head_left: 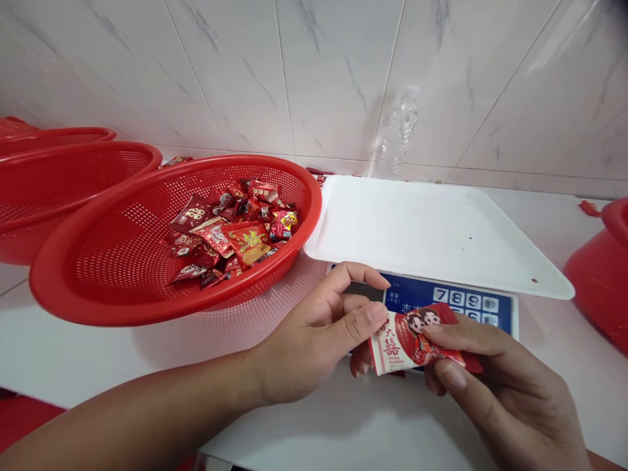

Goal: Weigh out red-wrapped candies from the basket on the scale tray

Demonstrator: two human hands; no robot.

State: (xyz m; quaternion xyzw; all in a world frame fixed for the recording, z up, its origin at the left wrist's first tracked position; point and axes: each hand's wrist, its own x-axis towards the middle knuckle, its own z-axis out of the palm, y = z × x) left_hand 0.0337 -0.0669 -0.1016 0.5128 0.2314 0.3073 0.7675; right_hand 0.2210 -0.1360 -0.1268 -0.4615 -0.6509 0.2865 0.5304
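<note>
Both of my hands hold one small red and white packet (409, 340) printed with cartoon figures, just in front of a scale's keypad. My left hand (314, 333) pinches the packet's left edge between thumb and fingers. My right hand (495, 379) grips its right side, thumb on top. Behind them stands an electronic scale (471, 302) with a blue number pad, and a white tray (441, 229) rests on top of it. To the left, a red perforated basket (122, 261) tilts on the white counter and holds several red wrapped sweets (230, 229).
More red baskets (59, 176) are stacked at the far left. A red tub (603, 275) sits at the right edge, with a scrap of red wrapper (589, 208) near it. A marbled white tile wall rises behind the counter (73, 353).
</note>
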